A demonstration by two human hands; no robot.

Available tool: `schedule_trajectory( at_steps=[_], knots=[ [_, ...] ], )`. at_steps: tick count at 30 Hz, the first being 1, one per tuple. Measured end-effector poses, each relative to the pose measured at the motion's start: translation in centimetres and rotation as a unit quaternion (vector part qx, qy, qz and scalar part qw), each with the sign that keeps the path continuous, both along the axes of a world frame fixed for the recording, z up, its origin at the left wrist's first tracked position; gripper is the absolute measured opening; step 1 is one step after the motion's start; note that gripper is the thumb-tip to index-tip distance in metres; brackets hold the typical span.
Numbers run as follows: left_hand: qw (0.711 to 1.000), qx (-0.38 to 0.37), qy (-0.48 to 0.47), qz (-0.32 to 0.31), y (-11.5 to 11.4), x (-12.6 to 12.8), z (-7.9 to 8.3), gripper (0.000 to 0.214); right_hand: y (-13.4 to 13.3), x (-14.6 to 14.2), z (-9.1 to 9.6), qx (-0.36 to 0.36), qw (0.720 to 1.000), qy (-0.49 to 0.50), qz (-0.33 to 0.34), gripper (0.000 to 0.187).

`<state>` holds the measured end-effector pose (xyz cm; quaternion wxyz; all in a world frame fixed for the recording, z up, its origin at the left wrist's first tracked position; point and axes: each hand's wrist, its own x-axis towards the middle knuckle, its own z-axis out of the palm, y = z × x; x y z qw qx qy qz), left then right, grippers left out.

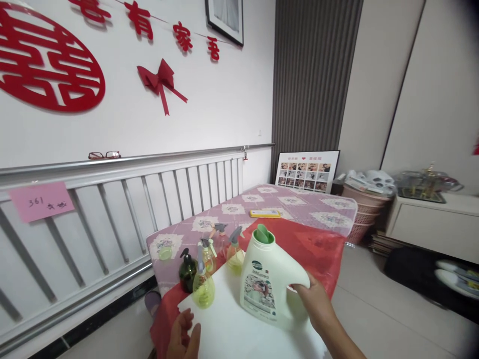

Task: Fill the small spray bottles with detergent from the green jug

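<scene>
table in patchwork cover, red cloth, white board, spray bottles, detergent jug

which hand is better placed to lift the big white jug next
Right: the right hand already grips the handle of the white plastic detergent jug, while the left hand rests on the white board's edge.

We look from head height, forward and down, close over the right hand and left hand (one view only); wall left of them, room beyond.
</scene>
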<state>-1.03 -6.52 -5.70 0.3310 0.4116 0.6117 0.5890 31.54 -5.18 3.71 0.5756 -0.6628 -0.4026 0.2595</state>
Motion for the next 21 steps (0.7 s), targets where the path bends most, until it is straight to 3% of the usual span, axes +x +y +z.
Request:
schedule_trajectory(
  at_steps=[6,11,21],
  knots=[
    [0.985,-0.012,0.173,-0.003,5.0,0.4,1.7,0.070,-0.2,0.2,-0.9,-0.022,0.999,-0.026,0.004,0.031],
    [0.979,0.013,0.200,0.040,8.1,2.8,1.2,0.076,-0.1,0.6,-1.6,-0.022,0.998,-0.056,0.006,0.021],
    [0.981,0.027,0.182,0.060,8.7,4.0,0.0,0.069,-0.1,0.7,-2.0,-0.025,0.996,-0.084,0.006,0.024]
  ],
)
